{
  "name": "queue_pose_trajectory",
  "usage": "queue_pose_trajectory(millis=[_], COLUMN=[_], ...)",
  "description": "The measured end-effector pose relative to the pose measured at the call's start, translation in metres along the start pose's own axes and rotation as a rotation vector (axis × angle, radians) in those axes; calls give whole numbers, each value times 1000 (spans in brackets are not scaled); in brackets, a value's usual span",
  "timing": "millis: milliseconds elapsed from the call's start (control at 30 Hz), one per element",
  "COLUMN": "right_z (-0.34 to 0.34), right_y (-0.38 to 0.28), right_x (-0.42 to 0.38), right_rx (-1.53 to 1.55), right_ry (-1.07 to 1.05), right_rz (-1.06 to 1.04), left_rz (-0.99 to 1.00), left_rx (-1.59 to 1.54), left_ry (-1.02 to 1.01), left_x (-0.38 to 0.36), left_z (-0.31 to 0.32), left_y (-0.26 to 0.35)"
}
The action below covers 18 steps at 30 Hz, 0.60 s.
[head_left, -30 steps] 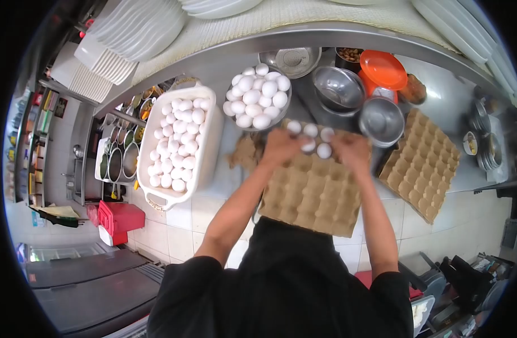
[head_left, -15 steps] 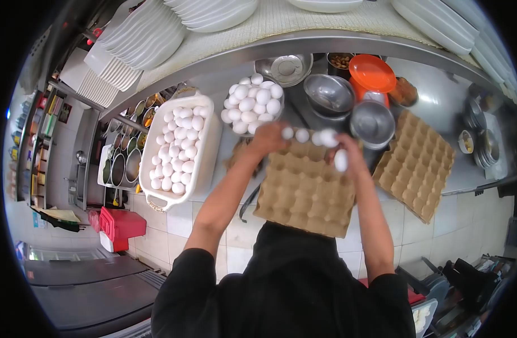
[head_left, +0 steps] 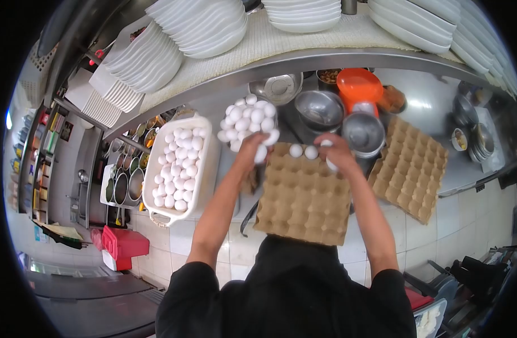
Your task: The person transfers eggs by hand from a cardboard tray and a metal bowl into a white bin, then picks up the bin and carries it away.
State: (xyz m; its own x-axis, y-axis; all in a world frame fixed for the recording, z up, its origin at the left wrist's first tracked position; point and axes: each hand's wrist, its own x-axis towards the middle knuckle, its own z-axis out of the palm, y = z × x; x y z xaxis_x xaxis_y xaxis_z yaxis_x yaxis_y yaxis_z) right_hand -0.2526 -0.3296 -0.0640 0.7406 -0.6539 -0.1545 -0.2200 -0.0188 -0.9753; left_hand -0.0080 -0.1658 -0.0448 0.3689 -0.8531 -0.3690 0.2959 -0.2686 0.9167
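Observation:
My left hand (head_left: 250, 151) is closed around white eggs (head_left: 260, 154), two of them showing, beside the heaped bowl of eggs (head_left: 242, 119). At the far right corner of the cardboard egg tray (head_left: 302, 197), my right hand (head_left: 339, 154) grips eggs as well; one egg (head_left: 331, 164) shows below its fingers and another at the fingertips. Two loose eggs (head_left: 303, 151) sit in the tray's far row between my hands. The rest of the tray's visible cups hold nothing. Fingers partly hide the held eggs.
A white tub full of eggs (head_left: 206, 160) stands left. Behind the tray are metal bowls (head_left: 320, 110) and an orange scale (head_left: 360, 84). Another cardboard egg tray (head_left: 409, 169) lies right. Stacked white dishes (head_left: 199, 28) line the shelf above the counter.
My left hand has moved left off the tray's far row toward the bowl, now with eggs in it. Fewer eggs sit in that row. My right hand still grips eggs. The view has shifted slightly.

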Motion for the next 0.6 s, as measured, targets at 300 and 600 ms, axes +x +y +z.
queue_pose_trajectory(millis=[300,600], right_z=[35,13], right_y=[-19,1], right_x=[2,6], right_rx=[-1109,-622], right_ry=[74,131], right_rz=[-16,-91], left_rz=[227,607], left_rx=[88,1557], left_ry=[-147,-41], left_x=[6,33], left_z=[12,66], left_y=[-10,-16])
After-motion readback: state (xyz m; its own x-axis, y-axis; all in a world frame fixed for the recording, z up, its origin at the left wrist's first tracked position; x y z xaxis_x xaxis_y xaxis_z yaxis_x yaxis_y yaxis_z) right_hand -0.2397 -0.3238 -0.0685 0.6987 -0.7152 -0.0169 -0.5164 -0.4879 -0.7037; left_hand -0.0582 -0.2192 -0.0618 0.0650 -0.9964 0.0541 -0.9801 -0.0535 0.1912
